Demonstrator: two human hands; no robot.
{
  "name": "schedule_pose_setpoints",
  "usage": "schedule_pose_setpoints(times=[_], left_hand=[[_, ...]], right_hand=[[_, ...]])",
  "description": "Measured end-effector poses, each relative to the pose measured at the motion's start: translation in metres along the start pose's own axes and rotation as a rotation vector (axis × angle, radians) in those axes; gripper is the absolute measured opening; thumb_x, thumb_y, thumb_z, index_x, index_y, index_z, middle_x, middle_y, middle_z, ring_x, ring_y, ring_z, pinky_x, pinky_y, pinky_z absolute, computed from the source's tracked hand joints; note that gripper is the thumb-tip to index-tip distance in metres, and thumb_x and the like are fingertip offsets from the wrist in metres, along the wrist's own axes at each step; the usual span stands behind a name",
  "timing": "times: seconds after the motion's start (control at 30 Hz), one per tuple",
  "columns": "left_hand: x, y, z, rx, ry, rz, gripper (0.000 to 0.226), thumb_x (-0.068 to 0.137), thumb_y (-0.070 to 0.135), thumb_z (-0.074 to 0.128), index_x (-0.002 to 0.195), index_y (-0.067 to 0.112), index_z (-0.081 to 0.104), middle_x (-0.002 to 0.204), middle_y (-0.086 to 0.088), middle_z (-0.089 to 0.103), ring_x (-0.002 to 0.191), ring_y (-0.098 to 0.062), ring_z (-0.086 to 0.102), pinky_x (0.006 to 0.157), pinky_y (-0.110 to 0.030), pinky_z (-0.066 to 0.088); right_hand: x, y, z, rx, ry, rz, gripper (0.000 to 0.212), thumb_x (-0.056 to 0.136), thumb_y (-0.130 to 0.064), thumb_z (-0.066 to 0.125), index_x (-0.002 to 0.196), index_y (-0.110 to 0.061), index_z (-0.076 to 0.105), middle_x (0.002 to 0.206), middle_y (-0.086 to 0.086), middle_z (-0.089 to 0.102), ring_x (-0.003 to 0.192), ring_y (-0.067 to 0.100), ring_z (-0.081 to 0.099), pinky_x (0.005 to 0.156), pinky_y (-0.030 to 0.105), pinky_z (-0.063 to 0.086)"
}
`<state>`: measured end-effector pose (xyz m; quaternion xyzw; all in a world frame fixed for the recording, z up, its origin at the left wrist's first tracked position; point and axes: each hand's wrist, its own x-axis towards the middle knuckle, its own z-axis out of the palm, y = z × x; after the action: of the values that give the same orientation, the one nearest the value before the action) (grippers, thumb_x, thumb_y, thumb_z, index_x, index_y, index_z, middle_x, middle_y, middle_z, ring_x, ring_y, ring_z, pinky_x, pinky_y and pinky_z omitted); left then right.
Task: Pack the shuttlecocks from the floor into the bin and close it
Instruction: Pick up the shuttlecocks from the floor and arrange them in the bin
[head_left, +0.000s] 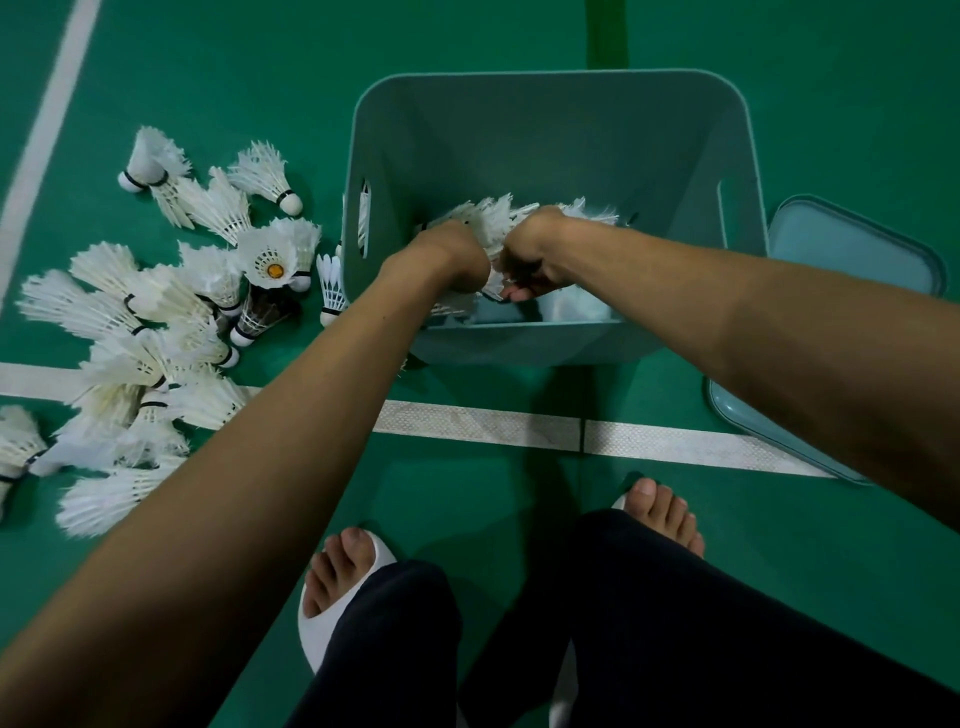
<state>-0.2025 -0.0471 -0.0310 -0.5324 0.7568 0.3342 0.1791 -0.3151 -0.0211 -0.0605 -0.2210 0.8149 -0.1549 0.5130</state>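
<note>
A teal plastic bin (550, 130) stands open on the green court floor. Both my hands reach down inside it. My left hand (447, 257) and my right hand (530, 254) each grip white feather shuttlecocks (493, 218), held together low in the bin; the fingers are mostly hidden behind the wrists. A big loose pile of white shuttlecocks (156, 322) lies on the floor left of the bin. The bin's teal lid (852, 249) lies flat on the floor to the right, partly covered by my right forearm.
White court lines (493, 423) cross the floor below the bin and run up the left side. My two feet in white slippers (343, 582) stand just in front of the bin. A dark-feathered shuttlecock (262, 312) sits among the pile.
</note>
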Motion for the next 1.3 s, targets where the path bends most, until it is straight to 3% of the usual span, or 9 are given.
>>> schedule_pose_setpoints(times=[0.2,0.3,0.43,0.63,0.8,1.0,1.1,1.2,1.3], left_hand=[[0.003,-0.010,0.001,-0.025,0.083,-0.033,0.015,0.097,0.010,0.047,0.106,0.009,0.059,0.103,-0.012,0.057,0.091,-0.029,0.054,0.079,-0.033,0.044],[0.003,-0.011,0.000,-0.064,0.104,-0.073,0.022,0.098,0.018,0.052,0.114,0.006,0.061,0.103,-0.012,0.056,0.091,-0.029,0.053,0.080,-0.034,0.044],[-0.001,-0.008,-0.003,-0.148,0.205,-0.063,0.015,0.096,0.013,0.048,0.105,0.004,0.058,0.098,-0.012,0.054,0.088,-0.029,0.052,0.077,-0.032,0.040],[0.001,0.002,-0.020,-0.892,0.289,-0.069,0.023,0.094,0.007,0.049,0.100,-0.001,0.070,0.079,-0.008,0.062,0.069,-0.021,0.057,0.058,-0.028,0.043],[-0.015,0.002,-0.016,-1.255,0.098,0.079,0.034,0.089,-0.007,0.041,0.067,0.007,0.062,0.066,-0.007,0.059,0.061,-0.019,0.056,0.059,-0.030,0.046],[-0.015,-0.011,-0.009,-1.301,0.015,0.037,0.034,0.095,-0.004,0.037,0.076,0.006,0.063,0.062,-0.005,0.062,0.053,-0.014,0.058,0.046,-0.023,0.046],[-0.009,-0.009,-0.013,-1.229,0.000,0.031,0.030,0.103,0.017,0.041,0.078,0.012,0.058,0.065,-0.003,0.061,0.055,-0.015,0.055,0.050,-0.024,0.044],[-0.004,-0.014,-0.015,-0.846,0.311,0.056,0.018,0.095,0.009,0.051,0.081,0.011,0.063,0.079,-0.005,0.066,0.070,-0.019,0.059,0.066,-0.030,0.047],[-0.003,-0.019,-0.013,-0.419,0.446,0.097,0.021,0.089,-0.001,0.051,0.091,0.004,0.072,0.086,-0.005,0.066,0.080,-0.019,0.060,0.073,-0.031,0.048]], right_hand=[[-0.001,-0.012,0.007,-0.060,0.009,-0.100,0.001,0.097,0.005,0.058,0.098,0.005,0.058,0.073,0.017,0.064,0.050,0.025,0.063,0.049,0.037,0.062],[-0.005,-0.019,0.005,-0.082,0.010,-0.095,0.012,0.089,0.002,0.070,0.096,0.009,0.065,0.073,0.021,0.071,0.056,0.030,0.069,0.063,0.045,0.065],[-0.022,-0.028,-0.020,-0.257,0.151,-0.210,0.008,0.087,0.002,0.062,0.090,0.003,0.069,0.078,0.018,0.075,0.059,0.025,0.074,0.054,0.035,0.063],[-0.066,-0.019,-0.075,-0.180,-0.180,-0.756,0.020,0.087,-0.014,0.072,0.106,-0.013,0.079,0.101,0.011,0.078,0.084,0.012,0.066,0.067,0.029,0.056],[-0.078,-0.019,-0.064,-0.442,0.011,-0.961,0.021,0.077,-0.031,0.085,0.098,-0.026,0.083,0.082,-0.009,0.078,0.070,-0.001,0.064,0.074,0.031,0.056],[-0.088,-0.020,-0.047,-0.618,0.058,-0.882,0.007,0.075,-0.034,0.080,0.069,-0.031,0.076,0.063,-0.017,0.066,0.062,-0.002,0.059,0.060,0.023,0.041],[-0.079,-0.017,-0.047,-0.643,0.005,-0.712,0.011,0.072,-0.026,0.083,0.064,-0.026,0.076,0.065,-0.010,0.069,0.064,0.008,0.062,0.059,0.029,0.049],[-0.060,-0.006,-0.063,-0.579,0.050,-0.425,0.020,0.071,-0.022,0.088,0.082,-0.007,0.080,0.082,0.010,0.078,0.069,0.023,0.069,0.069,0.043,0.062],[-0.047,0.011,-0.067,-0.362,0.088,-0.153,0.017,0.078,-0.009,0.082,0.077,0.000,0.068,0.073,0.016,0.072,0.059,0.028,0.068,0.058,0.037,0.061]])
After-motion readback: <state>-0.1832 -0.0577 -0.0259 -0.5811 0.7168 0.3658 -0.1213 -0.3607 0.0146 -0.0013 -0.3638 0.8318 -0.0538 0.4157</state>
